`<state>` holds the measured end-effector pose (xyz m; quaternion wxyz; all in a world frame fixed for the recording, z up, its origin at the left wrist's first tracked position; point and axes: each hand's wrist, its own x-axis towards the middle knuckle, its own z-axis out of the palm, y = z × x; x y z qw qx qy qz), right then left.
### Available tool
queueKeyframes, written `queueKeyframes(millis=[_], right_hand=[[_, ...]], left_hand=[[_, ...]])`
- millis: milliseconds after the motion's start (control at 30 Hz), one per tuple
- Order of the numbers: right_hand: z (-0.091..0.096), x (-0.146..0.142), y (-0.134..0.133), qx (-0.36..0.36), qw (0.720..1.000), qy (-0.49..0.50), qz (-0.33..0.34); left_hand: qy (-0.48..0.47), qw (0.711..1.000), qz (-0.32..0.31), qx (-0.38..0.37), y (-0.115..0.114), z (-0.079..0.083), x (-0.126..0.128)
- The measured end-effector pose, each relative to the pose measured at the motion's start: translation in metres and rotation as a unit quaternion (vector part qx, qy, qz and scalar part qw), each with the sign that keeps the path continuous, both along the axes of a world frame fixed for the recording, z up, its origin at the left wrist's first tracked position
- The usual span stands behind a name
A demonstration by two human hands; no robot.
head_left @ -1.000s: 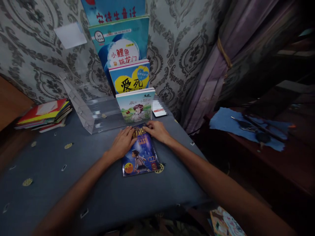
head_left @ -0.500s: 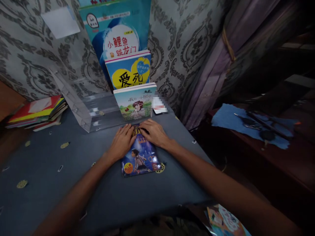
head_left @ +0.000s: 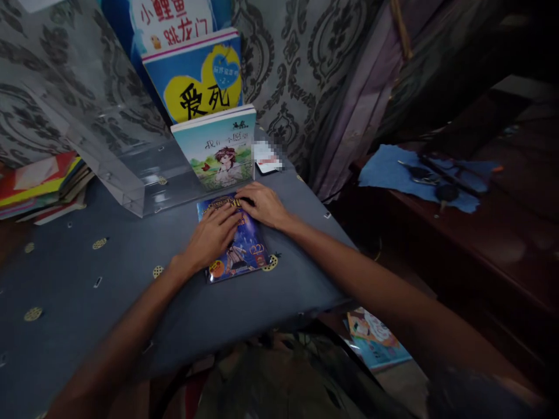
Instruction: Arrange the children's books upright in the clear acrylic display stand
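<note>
A blue paperback book [head_left: 244, 256] with a cartoon figure and the number 22 on its cover lies flat on the grey cloth-covered table. My left hand [head_left: 212, 233] rests flat across the book's left and middle part, fingers stretched out and hiding some of the cover. At the book's upper right corner is my right hand [head_left: 264, 205], fingers reaching left over the top edge with the thumb apart below. Just behind it, a green-and-blue book [head_left: 222, 154] stands upright in a clear stepped rack [head_left: 126, 189], in front of a yellow-heart book [head_left: 196, 87].
A taller blue book [head_left: 174, 20] stands at the back. Stacked papers and booklets [head_left: 43, 183] sit at the left. A white card [head_left: 265, 157] lies right of the rack. Keys and a blue cloth [head_left: 384, 174] are on the dark red surface. Another book [head_left: 379, 337] lies below the table edge.
The view has shifted, so the table and books appear higher and further left. My left hand has slid from the book's left edge onto its cover. My right hand stays at the top corner.
</note>
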<state>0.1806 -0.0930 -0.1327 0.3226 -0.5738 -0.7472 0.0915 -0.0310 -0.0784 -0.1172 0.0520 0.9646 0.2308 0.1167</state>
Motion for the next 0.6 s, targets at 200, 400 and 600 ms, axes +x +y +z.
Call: queueKeyframes(millis=[200,400,600], right_hand=[[-0.003,0.001,0.001,0.021,1.000,0.007,0.002],[-0.005,0.001,0.002,0.029,1.000,0.005,0.003],[0.001,-0.004,-0.002,0.011,1.000,-0.027,-0.006]], left_hand=[[-0.011,0.986,-0.158,-0.047,-0.041,0.011,0.001],[0.009,0.979,-0.202,-0.021,-0.053,0.013,-0.004],[0.009,0.980,-0.197,-0.009,-0.057,0.011,-0.001]])
